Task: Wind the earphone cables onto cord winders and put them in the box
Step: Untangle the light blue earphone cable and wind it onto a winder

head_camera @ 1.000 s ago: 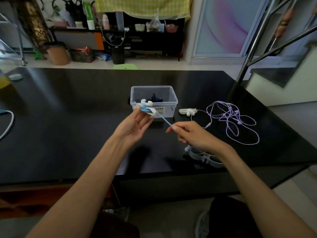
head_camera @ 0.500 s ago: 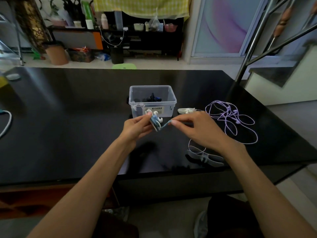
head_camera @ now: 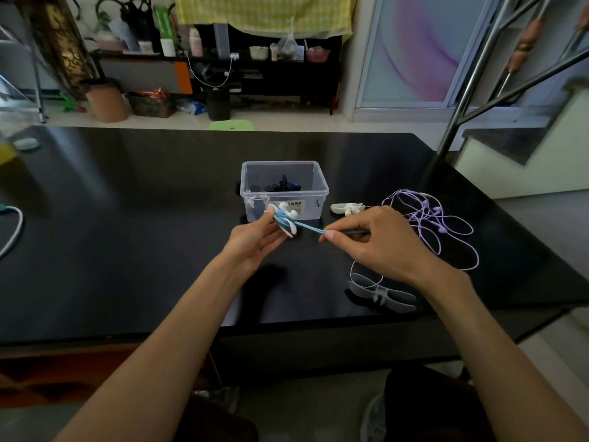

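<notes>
My left hand (head_camera: 255,240) holds a white cord winder (head_camera: 285,218) wrapped with blue earphone cable, just in front of the clear plastic box (head_camera: 322,186). A short stretch of the blue cable (head_camera: 310,227) runs taut to my right hand (head_camera: 373,240), which pinches its end between thumb and forefinger. The box holds a dark wound earphone. To the right lie a loose purple earphone cable (head_camera: 446,224), a white winder (head_camera: 347,208) and, near the table's front edge, a translucent winder (head_camera: 382,291).
The black table (head_camera: 127,234) ends close in front of me. A white cable (head_camera: 12,231) lies at its left edge. A steel stair rail (head_camera: 462,106) rises at the back right. Shelves and clutter stand behind the table.
My hands came together in front of the box, then my right hand drew the cable end out to the right again. The free stretch of blue cable is short.
</notes>
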